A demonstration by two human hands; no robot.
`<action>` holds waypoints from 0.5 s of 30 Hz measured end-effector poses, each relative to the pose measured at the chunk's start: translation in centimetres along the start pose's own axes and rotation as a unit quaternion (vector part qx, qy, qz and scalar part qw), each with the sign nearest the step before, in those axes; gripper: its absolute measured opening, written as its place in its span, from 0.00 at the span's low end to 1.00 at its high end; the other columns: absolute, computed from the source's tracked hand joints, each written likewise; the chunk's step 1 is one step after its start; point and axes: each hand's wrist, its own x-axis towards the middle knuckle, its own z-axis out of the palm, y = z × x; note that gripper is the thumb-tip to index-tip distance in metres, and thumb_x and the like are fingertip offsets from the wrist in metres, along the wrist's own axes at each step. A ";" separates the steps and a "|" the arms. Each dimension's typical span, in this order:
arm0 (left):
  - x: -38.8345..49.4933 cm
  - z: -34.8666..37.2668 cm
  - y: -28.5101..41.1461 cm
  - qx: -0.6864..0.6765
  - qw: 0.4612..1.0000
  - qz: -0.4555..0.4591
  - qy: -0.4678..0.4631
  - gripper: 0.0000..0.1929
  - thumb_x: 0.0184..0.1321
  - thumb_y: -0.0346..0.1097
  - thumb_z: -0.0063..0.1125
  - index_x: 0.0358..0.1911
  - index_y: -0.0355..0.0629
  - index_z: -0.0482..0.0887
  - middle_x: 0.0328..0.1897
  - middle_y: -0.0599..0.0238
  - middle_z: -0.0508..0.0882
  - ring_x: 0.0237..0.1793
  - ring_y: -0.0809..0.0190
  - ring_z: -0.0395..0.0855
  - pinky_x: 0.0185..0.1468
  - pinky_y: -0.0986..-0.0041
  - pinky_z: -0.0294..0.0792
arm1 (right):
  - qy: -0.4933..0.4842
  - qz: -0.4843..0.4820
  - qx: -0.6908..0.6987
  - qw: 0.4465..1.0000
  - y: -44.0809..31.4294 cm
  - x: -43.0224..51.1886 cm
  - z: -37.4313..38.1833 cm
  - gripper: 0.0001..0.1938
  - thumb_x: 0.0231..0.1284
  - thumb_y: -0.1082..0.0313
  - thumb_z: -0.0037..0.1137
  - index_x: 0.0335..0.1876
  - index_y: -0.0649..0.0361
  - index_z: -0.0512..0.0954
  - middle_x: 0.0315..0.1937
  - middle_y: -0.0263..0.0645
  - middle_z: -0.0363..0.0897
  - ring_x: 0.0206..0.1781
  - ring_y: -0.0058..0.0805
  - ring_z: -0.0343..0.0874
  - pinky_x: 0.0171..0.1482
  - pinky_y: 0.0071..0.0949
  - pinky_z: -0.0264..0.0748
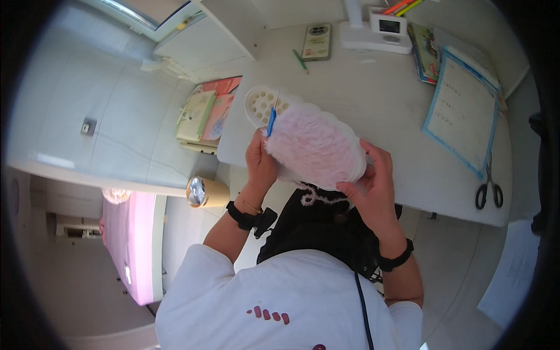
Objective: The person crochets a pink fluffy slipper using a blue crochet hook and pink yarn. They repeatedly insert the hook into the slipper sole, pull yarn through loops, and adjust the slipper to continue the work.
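Both hands support an oval piece of fluffy pink plush yarn work point(315, 144) with a white rim point(359, 151) along its far and right sides. My left hand point(261, 159) grips its left end, thumb up by a blue-handled needle or hook point(271, 121) whose thin metal tip points away from me. Whether my fingers hold that tool too is unclear. At the right end, my right hand point(372, 188) has its thumb and fingers around the rim. A loose strand of pink yarn point(309, 199) hangs over my dark lap. Behind the plush lies a white perforated plastic piece point(261, 105), partly covered.
A smartphone point(317, 41) and a green pencil point(301, 61) lie on the white desk point(376, 96) near a lamp base point(372, 41). Blue-edged paper point(463, 109), books point(422, 52) and scissors point(489, 188) are at right. A bin point(210, 192) stands left.
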 end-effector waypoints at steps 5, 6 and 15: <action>0.3 0.7 1.2 0.011 0.997 -0.010 0.076 0.13 0.76 0.37 0.39 0.40 0.38 0.76 0.38 0.71 0.80 0.40 0.74 0.72 0.47 0.80 0.67 | -0.100 -0.035 -0.092 0.990 0.1 -0.4 -0.2 0.29 0.49 0.68 0.72 0.57 0.60 0.70 0.54 0.45 0.67 0.49 0.38 0.78 0.49 0.29 0.80; 0.6 0.8 1.2 -0.017 0.995 -0.013 0.093 0.13 0.77 0.38 0.39 0.39 0.39 0.76 0.38 0.71 0.79 0.39 0.74 0.72 0.46 0.80 0.67 | -0.130 -0.042 -0.089 0.987 0.2 -0.4 -0.3 0.28 0.48 0.67 0.73 0.55 0.60 0.71 0.51 0.44 0.70 0.45 0.37 0.79 0.46 0.28 0.80; 1.2 1.1 2.2 -0.141 0.987 -0.074 0.028 0.14 0.76 0.41 0.43 0.36 0.40 0.74 0.42 0.72 0.79 0.41 0.74 0.71 0.48 0.78 0.67 | -0.197 -0.076 -0.090 0.973 0.5 -0.4 -1.3 0.18 0.47 0.66 0.74 0.40 0.63 0.76 0.33 0.39 0.77 0.31 0.30 0.81 0.37 0.26 0.79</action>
